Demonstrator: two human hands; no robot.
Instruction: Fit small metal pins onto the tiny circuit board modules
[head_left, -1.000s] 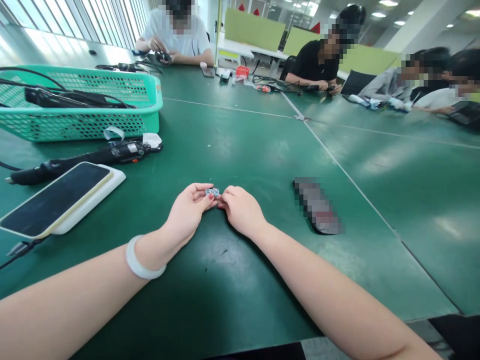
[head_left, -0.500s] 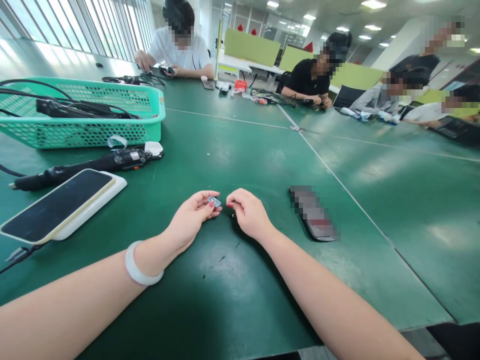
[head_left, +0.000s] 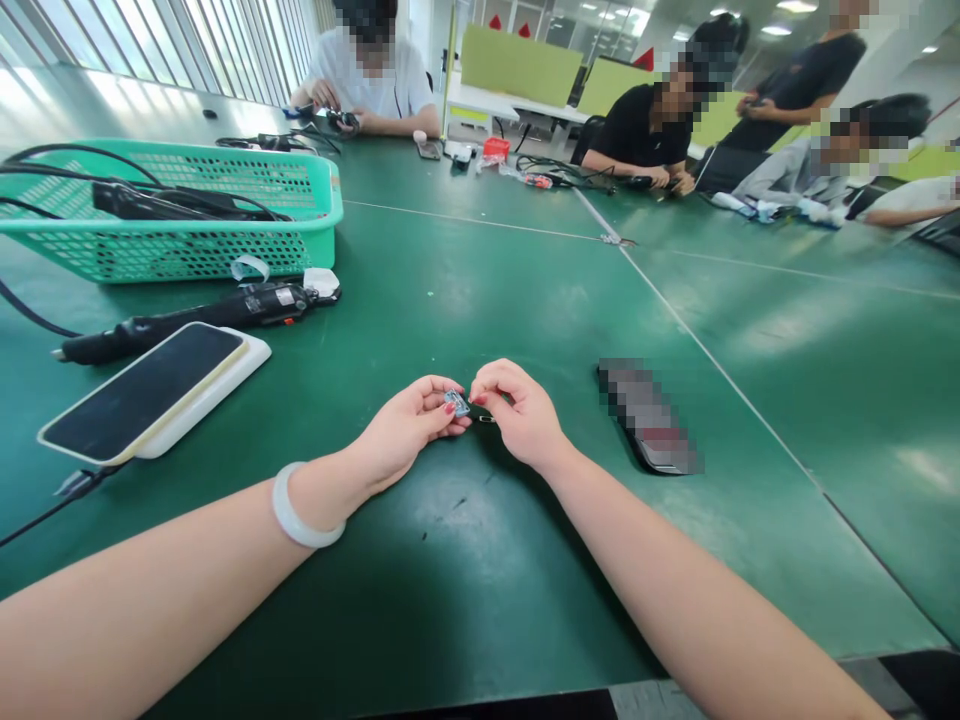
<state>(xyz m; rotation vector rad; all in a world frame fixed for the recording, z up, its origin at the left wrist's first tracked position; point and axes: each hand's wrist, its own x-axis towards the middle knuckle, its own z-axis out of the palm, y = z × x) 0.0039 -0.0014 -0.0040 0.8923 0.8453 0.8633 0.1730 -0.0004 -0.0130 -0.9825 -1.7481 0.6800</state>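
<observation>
Between the thumb and fingers of my left hand (head_left: 421,422) is a small bluish-grey part (head_left: 457,403), which looks like a little circuit board. My right hand (head_left: 519,410) is close beside it on the right, its thumb and index finger pinched together near the part's edge. Whatever that pinch holds is too small to make out. A small dark piece with a pale metallic end (head_left: 486,418) shows just under the right fingertips; I cannot tell whether it is held or lies on the green table (head_left: 480,580).
To the left are a green plastic basket (head_left: 217,235) with black cabled tools, a black handheld tool (head_left: 202,322), and a phone (head_left: 150,390) on a white box. A dark, partly blurred flat object (head_left: 649,420) lies to the right. Several people sit across the table.
The view has shifted, so the scene sits further right. My right fingertips are now closer to the part in my left hand. A standing person at the back has lowered an arm.
</observation>
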